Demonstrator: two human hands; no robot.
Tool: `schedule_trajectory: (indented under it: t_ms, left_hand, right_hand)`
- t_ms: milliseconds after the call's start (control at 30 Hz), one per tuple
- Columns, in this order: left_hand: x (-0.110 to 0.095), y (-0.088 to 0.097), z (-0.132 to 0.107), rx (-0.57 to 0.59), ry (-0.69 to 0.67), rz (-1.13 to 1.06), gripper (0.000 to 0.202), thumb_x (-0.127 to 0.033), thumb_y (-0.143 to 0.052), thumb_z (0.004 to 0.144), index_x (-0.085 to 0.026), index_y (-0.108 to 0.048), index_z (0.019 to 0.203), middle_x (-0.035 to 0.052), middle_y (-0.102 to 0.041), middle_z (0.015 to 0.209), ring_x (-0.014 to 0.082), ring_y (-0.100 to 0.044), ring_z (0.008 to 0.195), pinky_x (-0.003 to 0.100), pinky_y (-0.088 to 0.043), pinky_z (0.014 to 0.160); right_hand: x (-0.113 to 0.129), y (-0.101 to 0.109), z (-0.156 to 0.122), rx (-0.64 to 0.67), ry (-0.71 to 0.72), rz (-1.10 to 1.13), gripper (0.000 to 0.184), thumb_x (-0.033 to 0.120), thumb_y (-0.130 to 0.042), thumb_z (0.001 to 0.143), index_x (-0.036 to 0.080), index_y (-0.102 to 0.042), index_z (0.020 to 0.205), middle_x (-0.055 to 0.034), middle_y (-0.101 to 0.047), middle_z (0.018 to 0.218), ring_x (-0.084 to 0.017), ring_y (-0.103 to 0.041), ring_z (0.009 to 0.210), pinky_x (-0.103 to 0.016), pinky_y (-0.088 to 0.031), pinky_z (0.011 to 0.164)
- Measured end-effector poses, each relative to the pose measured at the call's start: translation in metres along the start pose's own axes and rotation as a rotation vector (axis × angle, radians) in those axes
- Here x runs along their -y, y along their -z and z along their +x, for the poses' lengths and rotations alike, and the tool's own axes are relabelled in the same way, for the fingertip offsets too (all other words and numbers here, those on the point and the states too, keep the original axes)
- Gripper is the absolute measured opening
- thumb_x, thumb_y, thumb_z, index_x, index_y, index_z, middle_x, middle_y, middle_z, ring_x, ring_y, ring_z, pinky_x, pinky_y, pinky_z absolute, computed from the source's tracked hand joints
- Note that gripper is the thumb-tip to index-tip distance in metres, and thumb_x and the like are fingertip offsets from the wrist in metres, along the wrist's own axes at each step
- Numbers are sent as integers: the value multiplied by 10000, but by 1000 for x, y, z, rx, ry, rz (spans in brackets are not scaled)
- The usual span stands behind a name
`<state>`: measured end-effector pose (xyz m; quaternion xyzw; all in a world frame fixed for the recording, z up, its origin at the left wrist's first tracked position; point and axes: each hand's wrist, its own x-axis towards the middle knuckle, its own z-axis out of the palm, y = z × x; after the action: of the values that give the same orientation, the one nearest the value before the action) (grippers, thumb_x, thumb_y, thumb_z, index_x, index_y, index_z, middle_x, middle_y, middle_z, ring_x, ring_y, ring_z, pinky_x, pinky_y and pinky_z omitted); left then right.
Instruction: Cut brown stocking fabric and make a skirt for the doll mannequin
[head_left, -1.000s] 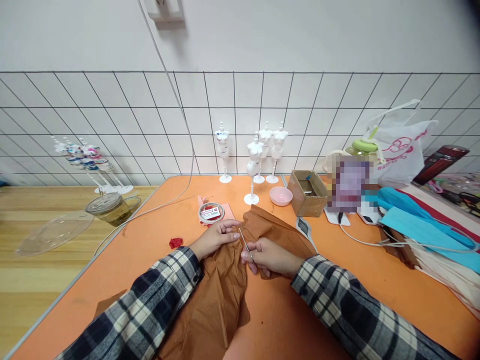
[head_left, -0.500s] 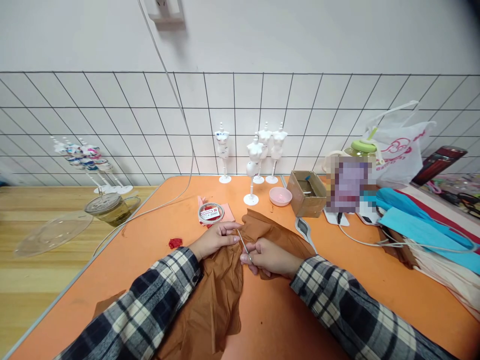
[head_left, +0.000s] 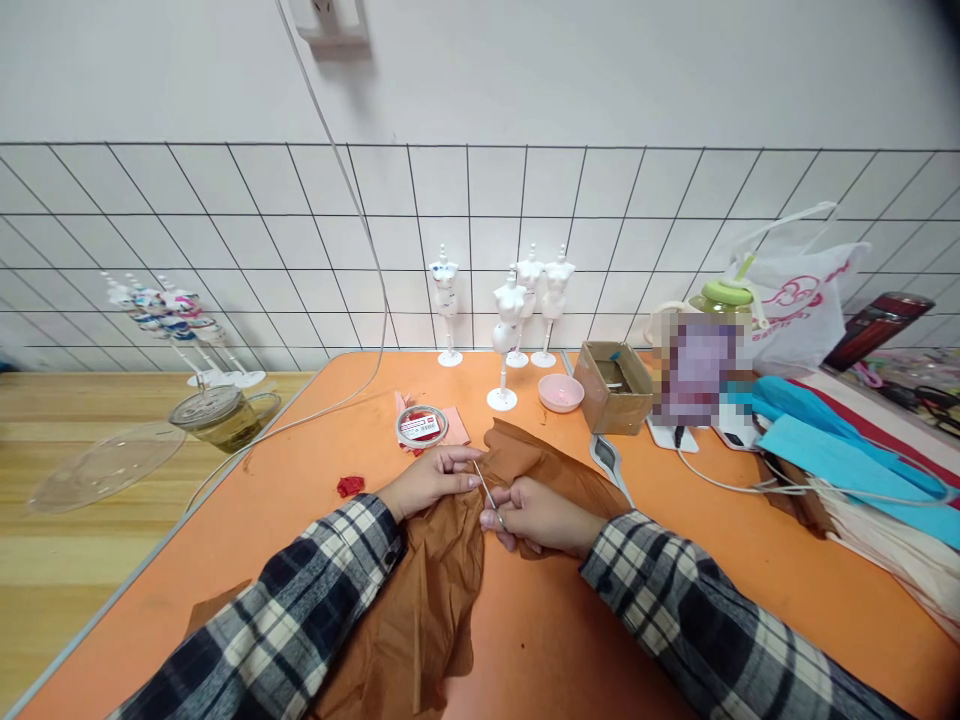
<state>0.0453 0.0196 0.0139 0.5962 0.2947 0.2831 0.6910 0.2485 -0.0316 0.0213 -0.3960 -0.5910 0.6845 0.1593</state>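
My left hand [head_left: 435,481] pinches the edge of a wrinkled brown cloth [head_left: 424,590] between thumb and fingers. The cloth drapes down toward the front edge of the table, and another part of it spreads out behind my right hand. In my right hand [head_left: 536,512] is a slim pair of metal scissors [head_left: 486,486], gripped low down. Their narrow blades point up and left, with the tips at the cloth beside my left fingertips. My fingers hide much of the handles.
Behind my hands on the orange table [head_left: 300,480] lie a round tin-like ring with a label [head_left: 421,428] and a red scrap [head_left: 350,486]. Farther back stand several small white mannequins [head_left: 509,320], a pink bowl [head_left: 561,393] and a cardboard box [head_left: 616,395]. A white cable [head_left: 315,412] crosses the left side.
The hanging part of the brown cloth has shifted slightly to the left near the front. Both hands and the scissors stay nearly in place.
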Motion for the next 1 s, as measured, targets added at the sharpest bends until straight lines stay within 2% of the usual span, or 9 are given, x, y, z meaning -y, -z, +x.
schedule_trajectory:
  t_ms: [167,367,600,700,800,900,1000]
  left_hand:
    - [-2,-1,0,66,1,33,386,-332,-761,755,-149,-695,1090,95,-751,989,203,-690,898,277,-487,798]
    - [-4,-1,-1,98,30,-12,400,-350,-771,744,-145,-700,1080,97,-755,959,207,-699,850,276,-491,777]
    - [-3,-1,-1,156,46,-27,353,-346,-775,743,-136,-698,1016,77,-743,894,182,-680,808,258,-475,749]
    - [1,1,0,89,30,-30,327,-325,-782,735,-141,-658,975,46,-713,829,157,-658,776,241,-463,724]
    - [5,2,0,-41,-65,-84,445,-259,-805,708,-195,-566,1078,-17,-647,792,111,-611,699,208,-434,658]
    - [6,0,0,-55,-147,-158,561,-204,-814,687,-232,-504,1153,-25,-602,854,100,-594,720,199,-419,652]
    - [3,-1,0,-61,-207,-216,513,-194,-797,704,-254,-491,1111,-27,-586,873,88,-572,689,198,-402,632]
  right_hand:
    - [1,1,-1,31,11,-10,291,447,-567,856,157,-558,839,52,-585,598,-25,-320,308,-174,-203,303]
    - [2,0,-2,40,11,21,239,389,-609,828,175,-507,798,82,-517,514,-30,-300,301,-173,-200,311]
    - [4,0,-3,64,35,3,244,401,-578,844,172,-514,791,61,-551,560,-31,-320,325,-170,-204,315]
    - [1,0,-2,51,45,30,246,397,-608,827,175,-505,798,75,-529,525,-30,-305,318,-172,-206,321]
    - [-4,1,0,70,60,86,274,416,-636,808,174,-507,811,76,-535,516,-33,-306,316,-174,-217,329]
    - [-7,4,1,120,84,134,304,437,-659,796,166,-528,836,71,-550,536,-27,-308,330,-170,-233,343]
    - [-9,7,1,152,100,145,321,442,-680,784,157,-546,843,67,-558,548,-24,-316,342,-166,-238,350]
